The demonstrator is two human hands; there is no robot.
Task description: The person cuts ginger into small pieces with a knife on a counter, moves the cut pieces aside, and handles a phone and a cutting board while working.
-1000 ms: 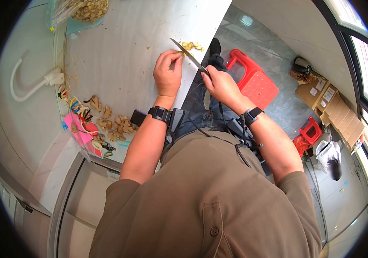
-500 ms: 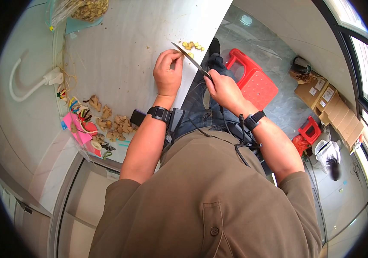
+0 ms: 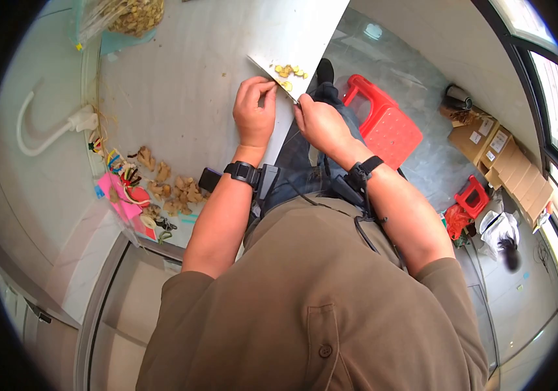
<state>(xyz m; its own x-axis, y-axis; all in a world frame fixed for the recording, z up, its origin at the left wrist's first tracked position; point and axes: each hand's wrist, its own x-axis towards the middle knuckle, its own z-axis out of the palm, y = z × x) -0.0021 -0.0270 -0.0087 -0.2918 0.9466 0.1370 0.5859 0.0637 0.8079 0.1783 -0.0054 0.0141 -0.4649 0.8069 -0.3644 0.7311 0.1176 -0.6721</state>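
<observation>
My right hand (image 3: 323, 124) is closed round the handle of a knife (image 3: 264, 69), whose blade slants up and left over the table. The blade lies right by the fingertips of my left hand (image 3: 254, 112). Those fingers are pinched together on a piece of ginger, mostly hidden behind them. Just beyond the blade, near the table edge, lie several yellow ginger slices (image 3: 290, 70). Whole ginger roots (image 3: 184, 190) are heaped on the table to the left of my left forearm.
A clear bag of sliced ginger (image 3: 137, 16) sits at the table's far left. Coloured cords and pink paper (image 3: 122, 202) lie by the wall, below a white hook-shaped fixture (image 3: 51, 130). A phone (image 3: 210, 179) is beside my left wrist. A red stool (image 3: 389, 133) and cardboard boxes (image 3: 487, 146) stand on the right.
My right hand has moved left and slightly up, carrying the knife, so its blade tip reaches further left. My left hand stays nearly in place. A slice now shows beside the blade.
</observation>
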